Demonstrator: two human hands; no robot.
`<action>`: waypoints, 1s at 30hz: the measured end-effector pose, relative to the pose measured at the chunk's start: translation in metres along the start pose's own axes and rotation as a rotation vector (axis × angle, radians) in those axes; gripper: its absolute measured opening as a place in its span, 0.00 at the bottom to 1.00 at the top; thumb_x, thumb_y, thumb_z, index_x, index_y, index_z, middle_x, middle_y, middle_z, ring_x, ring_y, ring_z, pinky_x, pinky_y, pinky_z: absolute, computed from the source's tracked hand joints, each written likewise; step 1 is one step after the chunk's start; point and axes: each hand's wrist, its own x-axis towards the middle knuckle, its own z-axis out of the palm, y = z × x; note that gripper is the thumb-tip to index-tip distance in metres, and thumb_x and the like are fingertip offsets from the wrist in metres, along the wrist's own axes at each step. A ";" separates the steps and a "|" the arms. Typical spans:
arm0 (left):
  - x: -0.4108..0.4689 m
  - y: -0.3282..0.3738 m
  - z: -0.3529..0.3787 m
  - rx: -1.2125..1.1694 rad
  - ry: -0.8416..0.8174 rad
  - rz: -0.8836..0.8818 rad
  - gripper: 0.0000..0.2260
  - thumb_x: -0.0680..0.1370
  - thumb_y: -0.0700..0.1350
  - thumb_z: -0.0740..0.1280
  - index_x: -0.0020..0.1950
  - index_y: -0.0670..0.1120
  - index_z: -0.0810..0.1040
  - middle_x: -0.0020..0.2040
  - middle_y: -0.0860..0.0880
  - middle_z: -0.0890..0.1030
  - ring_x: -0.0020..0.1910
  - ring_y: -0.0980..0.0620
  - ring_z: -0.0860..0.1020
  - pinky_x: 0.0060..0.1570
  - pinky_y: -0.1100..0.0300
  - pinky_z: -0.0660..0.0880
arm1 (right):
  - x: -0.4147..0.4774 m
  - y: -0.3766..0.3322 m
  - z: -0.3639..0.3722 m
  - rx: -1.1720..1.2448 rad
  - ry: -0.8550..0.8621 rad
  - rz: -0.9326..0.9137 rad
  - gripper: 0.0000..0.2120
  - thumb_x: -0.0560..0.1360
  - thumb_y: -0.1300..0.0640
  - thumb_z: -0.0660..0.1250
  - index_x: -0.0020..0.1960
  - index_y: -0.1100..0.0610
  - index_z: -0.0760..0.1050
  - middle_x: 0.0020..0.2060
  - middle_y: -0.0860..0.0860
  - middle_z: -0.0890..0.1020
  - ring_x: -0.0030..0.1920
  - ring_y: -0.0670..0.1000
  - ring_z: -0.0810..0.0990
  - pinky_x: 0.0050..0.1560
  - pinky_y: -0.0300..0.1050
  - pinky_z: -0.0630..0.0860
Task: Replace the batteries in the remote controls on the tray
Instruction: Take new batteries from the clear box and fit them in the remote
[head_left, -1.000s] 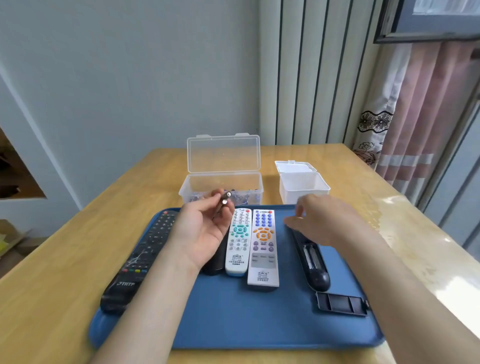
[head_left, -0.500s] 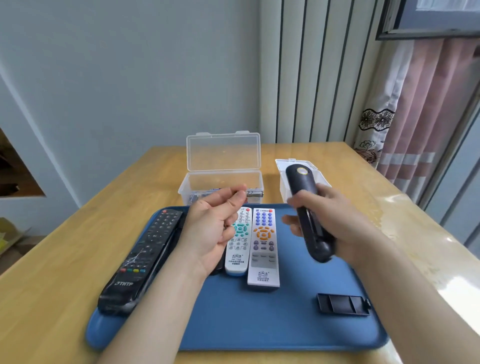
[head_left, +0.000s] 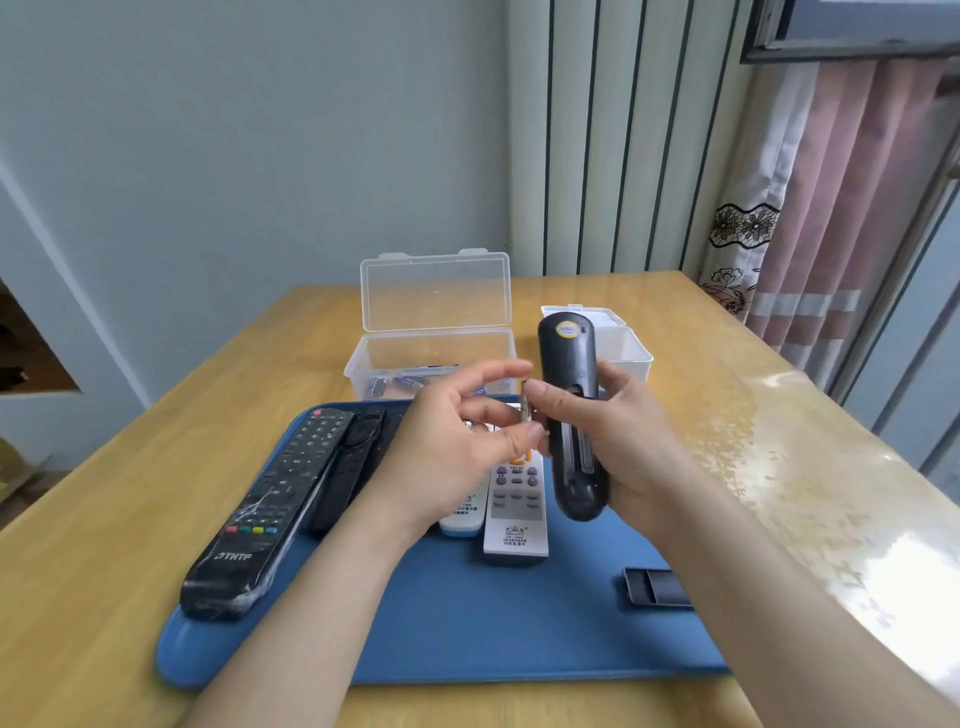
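One view only, head cam. I see the right hand wrapped around a black remote, held up off the tray, back side toward me, battery slot open. Left hand is right beside it, thumb and fingers pinched on a small battery at the remote's left edge; index finger is raised and loose. I can't tell if the battery touches the slot.

On the blue tray: a long black remote in plastic wrap at the left, a second black remote touching it, then two white remotes partly under the left hand. A black battery cover lies near the tray's right edge, partly under the right forearm.

Behind the tray on the tabletop: a clear box with lid up, batteries inside, and a smaller white box just right of it.
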 end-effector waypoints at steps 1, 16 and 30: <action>-0.001 -0.001 0.001 0.042 -0.010 0.003 0.20 0.73 0.35 0.73 0.62 0.50 0.78 0.37 0.43 0.83 0.32 0.56 0.79 0.40 0.69 0.74 | 0.000 0.001 0.002 -0.023 -0.008 0.000 0.09 0.72 0.62 0.73 0.51 0.60 0.77 0.34 0.53 0.79 0.32 0.50 0.79 0.33 0.42 0.78; -0.005 0.006 0.021 0.112 0.071 0.144 0.15 0.77 0.39 0.69 0.55 0.60 0.81 0.41 0.48 0.84 0.39 0.50 0.80 0.45 0.62 0.77 | -0.003 -0.001 0.012 0.204 0.137 0.144 0.20 0.80 0.42 0.60 0.50 0.58 0.79 0.39 0.58 0.79 0.41 0.58 0.79 0.47 0.53 0.78; -0.013 0.005 0.034 0.123 0.180 0.287 0.10 0.68 0.35 0.77 0.46 0.47 0.86 0.43 0.58 0.84 0.45 0.64 0.82 0.48 0.70 0.76 | 0.004 -0.008 0.006 0.433 0.317 0.094 0.18 0.82 0.47 0.57 0.51 0.61 0.75 0.38 0.54 0.80 0.34 0.51 0.79 0.36 0.43 0.77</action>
